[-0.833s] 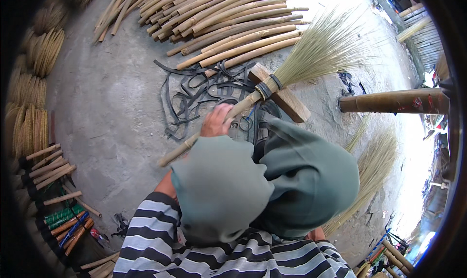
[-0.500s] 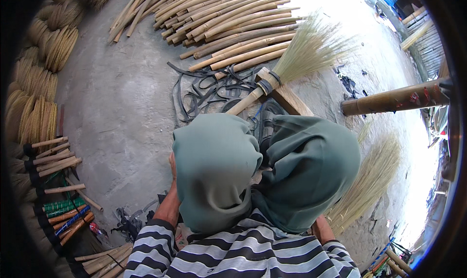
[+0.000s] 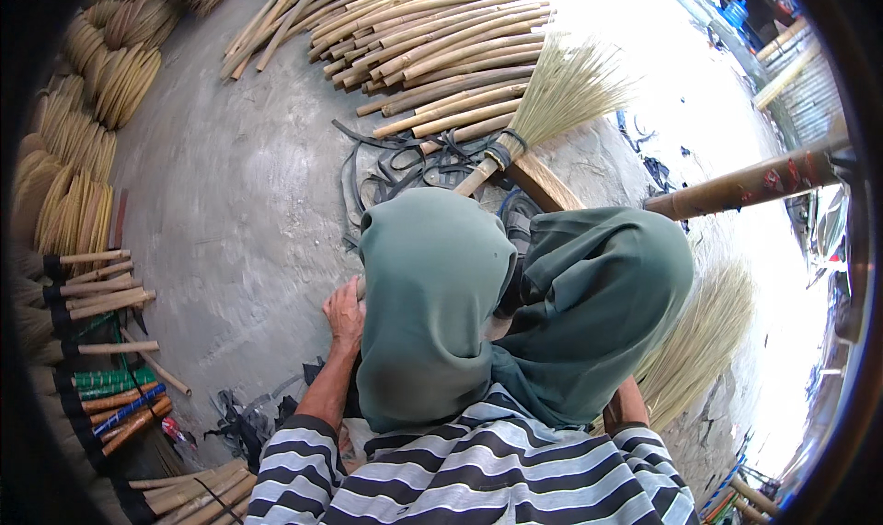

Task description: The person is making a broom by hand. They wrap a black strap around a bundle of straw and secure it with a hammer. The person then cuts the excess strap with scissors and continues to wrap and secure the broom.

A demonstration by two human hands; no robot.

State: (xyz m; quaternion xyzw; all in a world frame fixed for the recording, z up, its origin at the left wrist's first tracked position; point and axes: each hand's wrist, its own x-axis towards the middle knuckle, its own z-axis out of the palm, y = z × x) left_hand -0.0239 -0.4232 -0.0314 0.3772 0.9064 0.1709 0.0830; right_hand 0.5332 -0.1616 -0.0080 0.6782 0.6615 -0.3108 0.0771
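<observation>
My left hand (image 3: 345,315) is beside my left knee, its fingers curled round the lower end of a broom's handle. The knee hides the middle of that handle. The straw broom (image 3: 561,93) slants up to the right, fanned out at the top, with a dark strip (image 3: 502,152) wound round its neck. That neck rests against a wooden block (image 3: 544,183) just beyond my foot. Only the right forearm (image 3: 626,404) shows, beside my right thigh; the hand itself is hidden. A sheaf of loose straw (image 3: 704,336) lies to the right of that thigh.
Bamboo sticks (image 3: 441,51) are piled ahead, with tangled black rubber strips (image 3: 405,171) nearer me. Straw bundles (image 3: 74,208) and brooms with short handles (image 3: 106,295) line the left side. A thick bamboo post (image 3: 736,187) juts in from the right. Black scraps (image 3: 241,421) lie at lower left.
The view has shifted slightly. My left hand has come out from behind the knee, showing its grip on the handle end. The broom still leans on the block.
</observation>
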